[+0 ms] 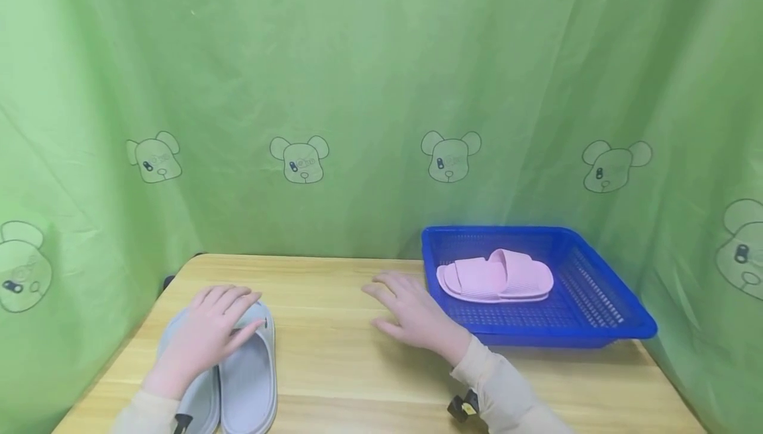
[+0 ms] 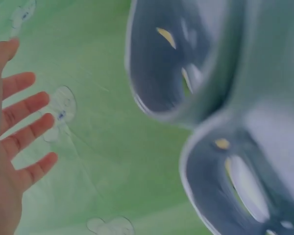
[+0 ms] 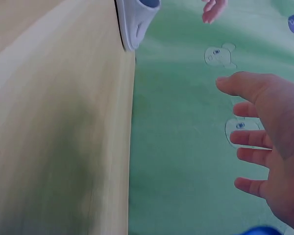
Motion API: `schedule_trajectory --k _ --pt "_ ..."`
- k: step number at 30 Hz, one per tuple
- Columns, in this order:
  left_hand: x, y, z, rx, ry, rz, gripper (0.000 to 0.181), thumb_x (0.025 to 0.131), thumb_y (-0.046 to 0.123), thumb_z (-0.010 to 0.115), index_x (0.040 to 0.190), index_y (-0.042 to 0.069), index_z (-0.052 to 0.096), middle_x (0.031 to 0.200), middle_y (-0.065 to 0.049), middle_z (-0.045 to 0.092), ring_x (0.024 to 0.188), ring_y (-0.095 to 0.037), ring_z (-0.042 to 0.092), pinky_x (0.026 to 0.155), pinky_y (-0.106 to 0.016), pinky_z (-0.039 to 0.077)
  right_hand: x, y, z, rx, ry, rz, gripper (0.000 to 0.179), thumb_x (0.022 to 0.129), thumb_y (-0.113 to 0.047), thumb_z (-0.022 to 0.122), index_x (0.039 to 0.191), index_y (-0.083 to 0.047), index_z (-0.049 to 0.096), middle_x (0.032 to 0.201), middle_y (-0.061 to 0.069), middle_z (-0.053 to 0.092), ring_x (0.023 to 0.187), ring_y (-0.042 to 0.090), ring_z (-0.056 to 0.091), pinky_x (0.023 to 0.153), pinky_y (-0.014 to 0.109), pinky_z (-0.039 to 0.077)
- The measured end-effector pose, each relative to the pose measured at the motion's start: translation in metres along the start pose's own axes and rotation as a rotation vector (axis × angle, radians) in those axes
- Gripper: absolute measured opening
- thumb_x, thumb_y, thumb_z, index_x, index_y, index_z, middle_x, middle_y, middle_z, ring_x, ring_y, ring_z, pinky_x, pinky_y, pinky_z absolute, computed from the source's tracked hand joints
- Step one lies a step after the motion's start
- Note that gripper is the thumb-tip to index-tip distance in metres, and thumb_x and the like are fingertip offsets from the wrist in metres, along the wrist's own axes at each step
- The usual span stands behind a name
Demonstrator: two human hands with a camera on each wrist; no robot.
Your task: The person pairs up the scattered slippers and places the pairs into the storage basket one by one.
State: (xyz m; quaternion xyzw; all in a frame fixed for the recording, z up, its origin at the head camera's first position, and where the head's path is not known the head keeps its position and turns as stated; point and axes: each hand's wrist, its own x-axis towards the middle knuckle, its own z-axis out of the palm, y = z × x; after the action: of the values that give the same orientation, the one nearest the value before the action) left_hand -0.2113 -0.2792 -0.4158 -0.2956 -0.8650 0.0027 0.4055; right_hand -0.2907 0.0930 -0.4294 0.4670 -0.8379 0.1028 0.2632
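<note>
A pair of light grey-blue slippers [image 1: 247,381] lies side by side on the left of the table. My left hand [image 1: 205,338] hovers above them with fingers spread and nothing in its grasp; the left wrist view shows the hand [image 2: 12,122] apart from the slippers' open toe ends [image 2: 206,166]. Over the middle of the table, my right hand [image 1: 411,311] is held out with loose, spread fingers, also holding nothing. Just right of it stands a blue plastic basket [image 1: 596,334], in which a pair of pink slippers [image 1: 530,278] lies.
The wooden table [image 1: 334,354] carries both the basket and the grey-blue slippers. A green curtain [image 1: 369,89] with bear faces hangs behind the table and along both sides. Small black devices [image 1: 463,406] are strapped at the wrists.
</note>
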Motion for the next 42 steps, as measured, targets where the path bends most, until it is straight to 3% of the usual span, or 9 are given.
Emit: schedule_trajectory --k 8,15,21,31,38,42 --pt "-0.021 -0.025 0.000 -0.009 0.079 -0.032 0.063 0.100 0.055 0.038 0.116 0.001 0.067 0.108 -0.019 0.067 0.098 -0.038 0.061 0.091 -0.052 0.043 0.011 -0.020 0.010 -0.027 -0.079 -0.012 0.067 0.085 -0.046 0.069 0.142 -0.019 0.046 0.143 0.012 0.049 0.136 0.033 0.044 0.110 0.054 0.040" --pt "-0.039 -0.046 -0.003 0.017 0.085 -0.061 0.068 0.097 0.060 0.040 0.119 0.002 0.066 0.111 -0.021 0.066 0.101 -0.039 0.059 0.091 -0.055 0.042 0.017 -0.031 0.016 -0.001 -0.133 -0.006 0.072 0.087 -0.049 0.066 0.147 -0.019 0.040 0.152 0.013 0.040 0.143 0.033 0.036 0.118 0.053 0.030" --pt "-0.054 -0.060 -0.002 0.036 0.089 -0.079 0.070 0.096 0.063 0.038 0.117 0.003 0.067 0.111 -0.020 0.066 0.102 -0.039 0.058 0.086 -0.058 0.045 0.023 -0.041 0.023 0.009 -0.149 -0.021 0.076 0.087 -0.056 0.063 0.150 -0.021 0.036 0.155 0.013 0.036 0.145 0.033 0.032 0.118 0.053 0.029" --pt "-0.069 -0.070 -0.005 0.021 -0.009 -0.119 0.071 0.095 0.064 0.038 0.116 0.002 0.066 0.110 -0.020 0.065 0.100 -0.039 0.059 0.086 -0.056 0.045 0.038 -0.060 0.043 -0.007 -0.221 -0.061 0.081 0.088 -0.066 0.053 0.153 -0.024 0.029 0.159 0.012 0.030 0.147 0.032 0.028 0.120 0.052 0.026" --pt "-0.080 -0.077 -0.002 0.027 -0.141 -0.173 0.059 0.079 0.050 0.067 0.120 0.007 0.065 0.113 -0.016 0.064 0.105 -0.036 0.058 0.088 -0.055 0.045 0.050 -0.071 0.052 0.027 -0.267 -0.066 0.080 0.090 -0.066 0.050 0.154 -0.025 0.026 0.160 0.011 0.026 0.149 0.031 0.025 0.120 0.052 0.025" --pt "-0.086 -0.081 0.001 0.037 -0.218 -0.210 0.059 0.077 0.046 0.072 0.121 0.009 0.064 0.115 -0.015 0.064 0.109 -0.035 0.057 0.090 -0.055 0.045 0.056 -0.076 0.059 0.035 -0.270 -0.077 0.080 0.090 -0.067 0.049 0.154 -0.024 0.026 0.160 0.011 0.026 0.149 0.032 0.025 0.119 0.053 0.027"
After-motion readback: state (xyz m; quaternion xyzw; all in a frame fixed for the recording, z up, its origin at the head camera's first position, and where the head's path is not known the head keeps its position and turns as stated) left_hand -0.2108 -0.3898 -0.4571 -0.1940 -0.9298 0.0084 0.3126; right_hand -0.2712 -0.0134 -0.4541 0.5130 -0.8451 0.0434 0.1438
